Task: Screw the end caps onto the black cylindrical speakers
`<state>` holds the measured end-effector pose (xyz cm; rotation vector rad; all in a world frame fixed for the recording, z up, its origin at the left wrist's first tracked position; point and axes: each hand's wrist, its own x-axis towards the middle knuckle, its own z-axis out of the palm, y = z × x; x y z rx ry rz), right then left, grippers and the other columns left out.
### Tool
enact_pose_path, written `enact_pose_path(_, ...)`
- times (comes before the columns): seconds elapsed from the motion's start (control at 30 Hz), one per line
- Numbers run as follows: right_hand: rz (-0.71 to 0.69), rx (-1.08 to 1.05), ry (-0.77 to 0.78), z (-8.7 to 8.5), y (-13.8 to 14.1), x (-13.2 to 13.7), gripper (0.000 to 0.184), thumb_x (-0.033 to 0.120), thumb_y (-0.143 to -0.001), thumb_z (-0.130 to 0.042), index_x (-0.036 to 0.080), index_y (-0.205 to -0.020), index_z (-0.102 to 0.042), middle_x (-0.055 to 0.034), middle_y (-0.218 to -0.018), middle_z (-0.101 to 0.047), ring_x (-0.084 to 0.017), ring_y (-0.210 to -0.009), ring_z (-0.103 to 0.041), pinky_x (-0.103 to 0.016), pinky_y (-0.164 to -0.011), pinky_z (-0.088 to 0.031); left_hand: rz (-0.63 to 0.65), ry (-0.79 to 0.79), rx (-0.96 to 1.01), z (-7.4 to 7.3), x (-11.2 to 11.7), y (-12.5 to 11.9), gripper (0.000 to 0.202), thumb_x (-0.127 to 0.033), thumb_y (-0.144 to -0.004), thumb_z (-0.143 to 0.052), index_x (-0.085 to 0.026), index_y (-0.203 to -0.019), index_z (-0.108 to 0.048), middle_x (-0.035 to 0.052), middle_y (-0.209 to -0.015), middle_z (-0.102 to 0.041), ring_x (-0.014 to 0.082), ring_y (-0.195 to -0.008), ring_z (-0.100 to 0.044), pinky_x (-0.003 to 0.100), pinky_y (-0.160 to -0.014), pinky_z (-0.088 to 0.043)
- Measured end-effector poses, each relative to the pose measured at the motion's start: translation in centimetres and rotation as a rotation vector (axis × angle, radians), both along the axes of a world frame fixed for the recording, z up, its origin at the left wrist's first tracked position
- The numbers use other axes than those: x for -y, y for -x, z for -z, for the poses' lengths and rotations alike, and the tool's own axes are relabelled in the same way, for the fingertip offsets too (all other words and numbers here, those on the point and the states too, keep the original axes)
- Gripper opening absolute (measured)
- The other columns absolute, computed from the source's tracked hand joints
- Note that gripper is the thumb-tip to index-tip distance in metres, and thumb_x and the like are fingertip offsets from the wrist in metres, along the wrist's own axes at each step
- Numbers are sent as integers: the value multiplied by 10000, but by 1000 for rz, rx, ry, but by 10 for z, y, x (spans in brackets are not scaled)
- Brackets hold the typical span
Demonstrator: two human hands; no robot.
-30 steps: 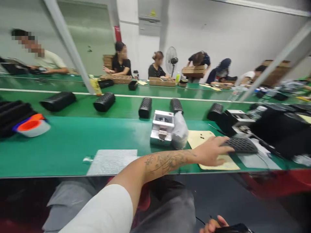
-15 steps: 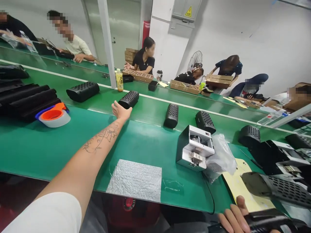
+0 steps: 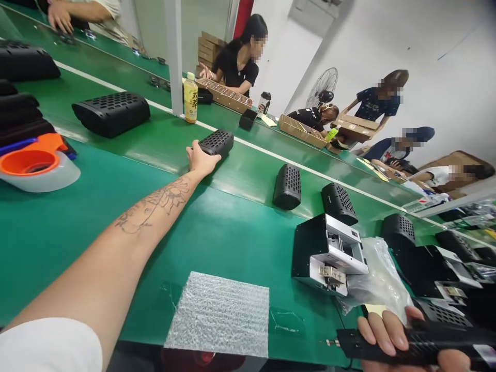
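Observation:
My left hand (image 3: 204, 157) reaches out over the green belt, its fingers wrapped round the near end of a black perforated housing (image 3: 219, 142). At the lower right, my right hand (image 3: 389, 333) is closed round a black electric screwdriver (image 3: 422, 338), whose metal bit points left. Between my arms, a sheet of white foam (image 3: 222, 312) lies at the front edge of the green table. Close to the screwdriver stands a black-and-white screw feeder (image 3: 329, 253), with a clear plastic bag (image 3: 382, 274) beside it.
More perforated housings (image 3: 287, 186) sit along the belt (image 3: 248, 175), one of them (image 3: 112, 113) on the left. An orange tape dispenser (image 3: 34, 165) is at the far left. A yellow bottle (image 3: 190, 98) stands by a white post (image 3: 175, 57). Several people work across the belt.
The view has shifted closer to the belt. My left hand stays on the housing, its fingers now further round it. My right hand has raised the screwdriver, bringing its bit into sight.

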<state>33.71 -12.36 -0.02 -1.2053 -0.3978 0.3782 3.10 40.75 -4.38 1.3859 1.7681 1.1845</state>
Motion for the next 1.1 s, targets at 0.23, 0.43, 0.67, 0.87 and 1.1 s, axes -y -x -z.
enact_pose_path(0.23,140,358,-235,-25,-3,-50,655,837,-857,-1031,304,-1135,-768,106,-589,-619,-173,-441,-495,-356,-489,-542,337,-314,-153,27,125,127,1261,-899,-612,-1161,-250,-1629,-793,43,-1424,-838,360,-1277,-813,847,-1307,-662)
enact_pose_path(0.43,-29,565,-183,-28,-33,-95,766,983,-886,-950,299,-1083,-668,115,-594,-630,-158,-425,-591,-325,-488,-576,667,-473,-213,64,289,183,997,-1016,-815,-1010,-623,-1700,-768,-86,-1385,-914,288,-1035,-904,456,-826,-829)
enact_pose_path(0.67,-136,551,-173,-7,-40,-102,813,1050,-850,-913,320,-1019,-598,130,-576,-588,-140,-414,-545,-310,-471,-527,860,-433,-208,71,381,161,917,-531,-867,-1070,-409,-1720,-758,87,-1641,-860,404,-1391,-905,516,-1086,-838)
enact_pose_path(0.87,-87,587,-164,-5,-32,-93,823,1063,-885,-866,308,-1138,-656,128,-611,-611,-157,-433,-574,-331,-489,-528,809,-430,-99,89,397,149,1045,-520,-886,-1042,-278,-1793,-583,205,-1745,-741,455,-1616,-783,653,-1384,-665)
enact_pose_path(1.1,-307,476,-334,-27,24,-45,765,1018,-923,-894,320,-1197,-740,109,-617,-635,-176,-416,-583,-332,-473,-564,777,-449,-82,98,401,142,1157,-576,-866,-1068,-242,-1830,-522,230,-1786,-697,481,-1676,-731,683,-1465,-575)
